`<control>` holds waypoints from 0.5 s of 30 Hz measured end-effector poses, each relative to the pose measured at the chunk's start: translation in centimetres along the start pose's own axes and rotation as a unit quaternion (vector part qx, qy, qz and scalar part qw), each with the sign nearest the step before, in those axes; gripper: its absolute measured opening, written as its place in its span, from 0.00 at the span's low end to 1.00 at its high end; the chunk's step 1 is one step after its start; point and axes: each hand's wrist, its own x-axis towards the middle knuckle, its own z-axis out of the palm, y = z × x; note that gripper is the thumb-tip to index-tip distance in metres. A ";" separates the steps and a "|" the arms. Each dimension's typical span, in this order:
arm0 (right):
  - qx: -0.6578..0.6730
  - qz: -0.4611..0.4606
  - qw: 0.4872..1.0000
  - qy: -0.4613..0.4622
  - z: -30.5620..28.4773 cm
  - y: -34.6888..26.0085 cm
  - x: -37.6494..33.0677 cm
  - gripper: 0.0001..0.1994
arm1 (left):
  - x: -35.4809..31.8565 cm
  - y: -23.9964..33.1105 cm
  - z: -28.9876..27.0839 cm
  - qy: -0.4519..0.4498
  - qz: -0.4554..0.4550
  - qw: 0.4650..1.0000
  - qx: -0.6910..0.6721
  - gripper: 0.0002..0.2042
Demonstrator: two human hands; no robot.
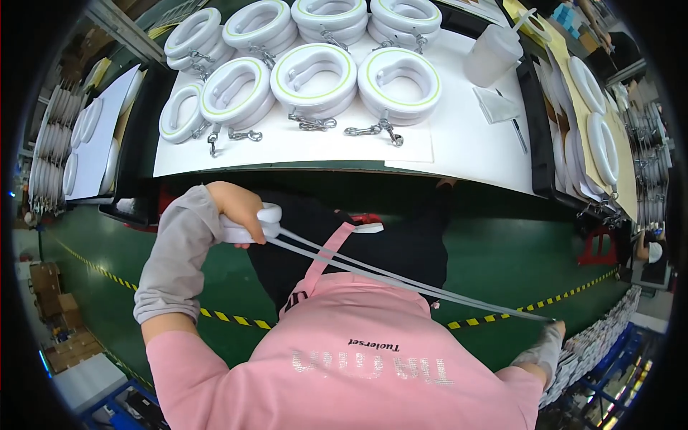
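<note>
My left hand (240,206), in a grey sleeve cover, is closed around a smooth white rounded piece (271,213) in front of the table. From this piece two thin pale grey bands (394,277) run taut across my lap, down to the lower right. At their far end is my right hand (556,328), held low and out to the side. It appears closed on the band ends, though its fingers are small and partly hidden. On the table, several stacked white rings (313,75) with metal snap hooks (312,122) lie in two rows.
A cloudy plastic bottle (493,56), a small clear bag (496,105) and a pen (519,136) lie on the right of the white-covered table (459,154). Black trays (136,129) with more rings flank it. Yellow-black tape (236,319) marks the green floor.
</note>
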 end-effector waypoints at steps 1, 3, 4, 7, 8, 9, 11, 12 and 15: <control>-0.154 -0.088 0.983 -0.041 2.4 -1.2 0.6 0.16 | 0.5 0.4 -0.1 -0.006 0.014 1.000 0.007 0.15; -0.279 -0.106 0.945 -0.136 10.0 -11.1 0.9 0.16 | 1.1 2.2 0.3 0.014 0.006 0.999 0.032 0.14; -0.270 -0.200 0.927 -0.166 12.0 -21.9 -4.5 0.16 | 1.0 2.3 1.5 0.026 0.000 0.998 0.051 0.14; 0.045 -0.658 0.669 -0.343 13.5 -37.5 -17.3 0.06 | 2.4 4.8 1.3 0.061 0.038 0.979 0.193 0.16; 0.092 -0.682 0.615 -0.385 13.7 -41.8 -21.9 0.06 | 2.1 6.6 1.5 0.046 0.028 0.978 0.200 0.17; 0.119 -0.728 0.537 -0.410 14.0 -45.6 -25.7 0.07 | 2.0 8.0 1.9 0.047 0.025 0.974 0.221 0.17; 0.170 -0.704 0.436 -0.535 18.7 -49.4 -30.4 0.11 | 2.4 10.2 2.4 0.046 0.015 0.963 0.266 0.17; 0.159 -0.571 0.423 -0.685 18.0 -51.1 -32.9 0.11 | 2.3 10.6 2.6 0.039 0.022 0.963 0.265 0.17; 0.266 -0.477 0.610 -0.574 15.8 -48.8 -36.3 0.08 | 1.4 9.6 3.3 0.051 0.049 0.983 0.167 0.18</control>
